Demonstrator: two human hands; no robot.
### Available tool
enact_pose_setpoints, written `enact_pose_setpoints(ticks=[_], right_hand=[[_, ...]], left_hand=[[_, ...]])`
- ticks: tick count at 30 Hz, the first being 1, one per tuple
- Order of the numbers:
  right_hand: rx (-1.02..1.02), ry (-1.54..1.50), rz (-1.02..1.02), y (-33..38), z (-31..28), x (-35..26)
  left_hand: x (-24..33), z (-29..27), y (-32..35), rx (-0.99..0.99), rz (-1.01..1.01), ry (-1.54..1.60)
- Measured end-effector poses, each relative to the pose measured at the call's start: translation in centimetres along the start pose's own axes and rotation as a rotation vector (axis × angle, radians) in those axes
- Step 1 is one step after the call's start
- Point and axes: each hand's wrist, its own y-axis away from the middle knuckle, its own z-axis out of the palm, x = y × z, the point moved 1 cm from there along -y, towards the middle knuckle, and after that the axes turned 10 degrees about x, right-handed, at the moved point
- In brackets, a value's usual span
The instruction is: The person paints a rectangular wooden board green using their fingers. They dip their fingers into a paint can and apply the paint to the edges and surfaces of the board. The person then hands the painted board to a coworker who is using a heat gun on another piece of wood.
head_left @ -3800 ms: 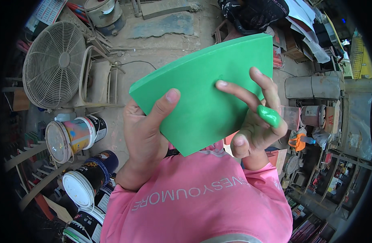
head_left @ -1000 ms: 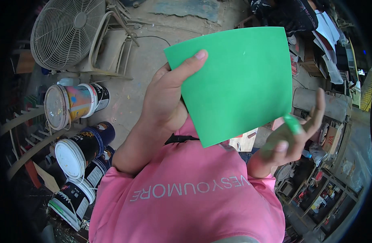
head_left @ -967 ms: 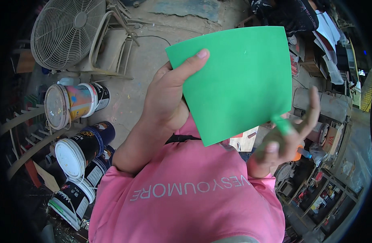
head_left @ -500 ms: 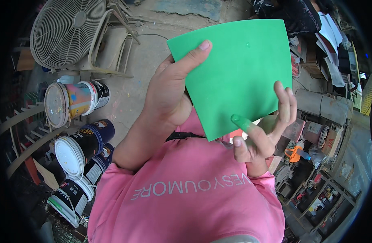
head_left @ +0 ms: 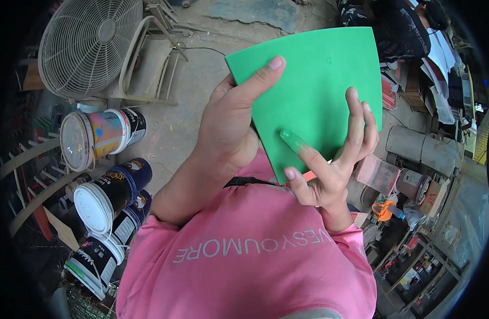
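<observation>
A flat green sheet or panel point(head_left: 313, 80) with straight edges fills the space above my chest. On its left side my left hand point(head_left: 228, 114) grips it, thumb lying on the green face and the other fingers hidden behind. Over the lower part of the panel is my right hand point(head_left: 335, 165), its fingers spread and holding nothing. Wet-looking green paint coats the end of its index finger, which points at the face; whether the tip touches cannot be told. A small mark point(head_left: 329, 60) shows near the panel's top.
At left stand a large fan point(head_left: 90, 48), a metal chair point(head_left: 148, 69) and several paint buckets point(head_left: 93, 204). Another person point(head_left: 401, 32) in dark clothes is at upper right beside papers. Right of me are boxes, a cylinder point(head_left: 422, 146) and a metal rack point(head_left: 425, 266).
My right hand has moved left and slightly up across the panel, its painted fingertip now further in over the green face. The panel and my left hand have shifted slightly right.
</observation>
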Motion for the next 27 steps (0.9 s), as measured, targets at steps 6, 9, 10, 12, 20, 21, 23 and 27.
enact_pose_setpoints(ticks=[6,9,10,12,20,21,23,27], right_hand=[[0.005,-0.045,0.041,-5.1,3.7,1.6],[0.076,-0.076,0.039,-7.7,5.2,3.2],[0.116,-0.091,0.021,-8.8,6.0,3.6],[0.091,-0.088,0.011,-10.8,7.0,3.9],[0.001,-0.036,-0.025,-16.3,10.9,4.2],[-0.031,-0.003,-0.041,-16.8,11.1,4.2],[-0.022,-0.004,-0.027,-17.7,11.8,4.5],[0.068,-0.090,0.028,-18.7,13.3,5.4]], left_hand=[[3.5,0.6,-5.4,0.010,-0.001,0.011],[5.6,1.2,-8.1,0.013,-0.021,0.031],[6.4,1.4,-8.9,0.017,-0.027,0.037],[8.0,1.8,-10.6,0.011,-0.038,0.043],[12.9,2.7,-15.6,0.020,-0.058,0.067],[13.4,2.7,-16.0,0.017,-0.055,0.067],[14.1,2.8,-17.0,0.019,-0.064,0.078],[15.3,2.7,-18.6,0.044,-0.083,0.129]])
